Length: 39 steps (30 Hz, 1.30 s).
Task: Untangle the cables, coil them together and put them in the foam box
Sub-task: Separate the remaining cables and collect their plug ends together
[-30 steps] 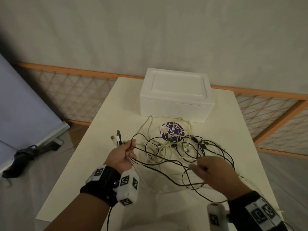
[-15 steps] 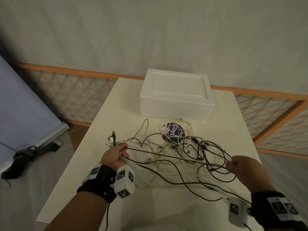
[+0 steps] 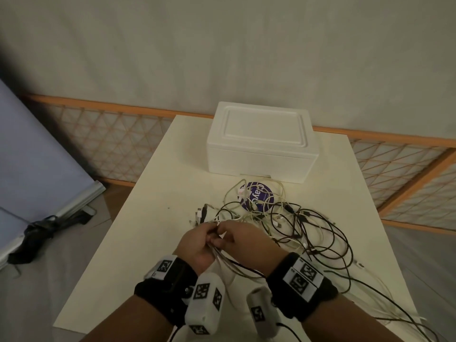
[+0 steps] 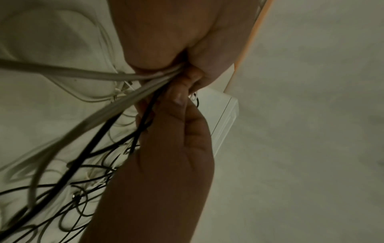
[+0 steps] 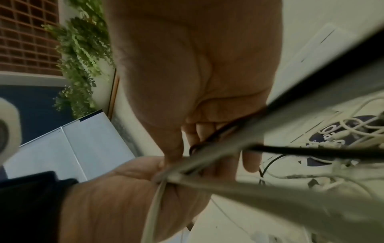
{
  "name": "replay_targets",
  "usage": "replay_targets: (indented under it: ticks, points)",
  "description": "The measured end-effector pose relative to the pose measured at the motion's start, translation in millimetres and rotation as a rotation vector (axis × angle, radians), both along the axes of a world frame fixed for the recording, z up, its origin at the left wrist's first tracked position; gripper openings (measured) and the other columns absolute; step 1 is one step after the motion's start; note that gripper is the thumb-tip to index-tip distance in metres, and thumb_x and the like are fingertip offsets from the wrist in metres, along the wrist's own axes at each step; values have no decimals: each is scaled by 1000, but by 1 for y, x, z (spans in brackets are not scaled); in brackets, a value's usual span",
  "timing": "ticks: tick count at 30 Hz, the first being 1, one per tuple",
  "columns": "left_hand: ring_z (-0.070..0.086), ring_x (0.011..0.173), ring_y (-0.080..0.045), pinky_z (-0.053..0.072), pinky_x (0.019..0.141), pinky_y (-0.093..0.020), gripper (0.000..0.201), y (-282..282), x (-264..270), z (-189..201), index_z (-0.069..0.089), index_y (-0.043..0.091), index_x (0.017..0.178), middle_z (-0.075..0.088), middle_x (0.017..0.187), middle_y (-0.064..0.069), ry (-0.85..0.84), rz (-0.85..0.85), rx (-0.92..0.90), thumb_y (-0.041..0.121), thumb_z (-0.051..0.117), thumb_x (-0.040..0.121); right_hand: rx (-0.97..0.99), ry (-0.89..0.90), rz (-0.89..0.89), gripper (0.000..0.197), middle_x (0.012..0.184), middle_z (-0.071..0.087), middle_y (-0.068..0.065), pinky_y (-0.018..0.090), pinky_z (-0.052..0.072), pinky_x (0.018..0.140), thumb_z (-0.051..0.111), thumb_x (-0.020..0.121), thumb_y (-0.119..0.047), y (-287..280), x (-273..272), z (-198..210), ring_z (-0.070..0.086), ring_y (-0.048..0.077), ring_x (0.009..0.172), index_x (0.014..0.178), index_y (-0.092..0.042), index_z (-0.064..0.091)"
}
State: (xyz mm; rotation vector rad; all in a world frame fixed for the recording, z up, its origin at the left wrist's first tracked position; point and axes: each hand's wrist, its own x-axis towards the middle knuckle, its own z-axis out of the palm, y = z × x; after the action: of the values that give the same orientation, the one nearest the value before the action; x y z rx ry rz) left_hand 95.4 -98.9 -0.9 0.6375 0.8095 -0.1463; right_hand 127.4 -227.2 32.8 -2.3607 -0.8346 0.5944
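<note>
A tangle of black and white cables [image 3: 291,223] spreads over the cream table [image 3: 158,218], in front of the closed white foam box [image 3: 261,141]. My left hand [image 3: 197,243] grips a bundle of cable ends, with plugs [image 3: 202,212] sticking out beyond it. My right hand [image 3: 237,239] meets it just to the right and pinches the same bundle. In the left wrist view, white and black cables [image 4: 133,97] run into my closed fingers [image 4: 182,92]. In the right wrist view, my right fingers [image 5: 199,134] curl over cables [image 5: 239,152] beside the left hand [image 5: 133,189].
A purple round sticker [image 3: 257,196] lies under the cables near the box. Cable loops trail to the table's near right edge [image 3: 385,307]. An orange-framed lattice fence [image 3: 111,149] runs behind the table. A blue-grey panel [image 3: 32,154] leans at the left.
My right hand has moved from far right, where it pulled cables out, back left to meet my left hand. The left hand has shifted right with its bundle.
</note>
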Motion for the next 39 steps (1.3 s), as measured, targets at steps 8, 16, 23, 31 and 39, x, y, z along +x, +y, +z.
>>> replay_targets:
  ticks: [8, 16, 23, 31, 39]
  points:
    - [33, 31, -13, 36, 33, -18, 21, -3, -12, 9, 48, 4, 70, 35, 58, -6, 5, -3, -45, 7, 40, 88, 55, 204, 28, 20, 92, 67, 3, 21, 53, 59, 47, 95, -15, 0, 1, 3, 63, 11, 64, 113, -13, 55]
    - [26, 28, -5, 26, 29, -14, 23, 9, 11, 8, 49, 8, 77, 57, 52, -3, -4, 1, -51, 14, 44, 99, -144, -286, 170, 30, 103, 65, 13, 39, 43, 77, 40, 93, -10, -9, 0, 3, 60, 32, 95, 121, -13, 52]
    - [24, 24, -4, 25, 28, -14, 32, 44, 16, 2, 51, 8, 73, 60, 54, 1, -21, 6, 49, 17, 40, 102, -233, -230, 116, 24, 103, 64, -7, 23, 37, 73, 45, 95, -15, -79, 21, 14, 53, 8, 87, 108, -28, 60]
    - [25, 24, -4, 27, 29, -12, 29, 74, 10, -10, 51, 8, 77, 61, 54, 5, -18, 66, 120, 15, 39, 102, -397, -151, -245, 23, 87, 64, -11, 14, 39, 67, 45, 97, -19, -186, 48, 32, 54, 2, 75, 92, -38, 57]
    - [24, 29, -4, 27, 31, -15, 32, 9, 6, 12, 67, 5, 66, 69, 89, -8, -47, -74, 52, 11, 54, 95, -14, -479, -53, 28, 119, 65, 2, 36, 44, 93, 54, 92, -25, -51, 23, 34, 60, 23, 107, 118, -18, 63]
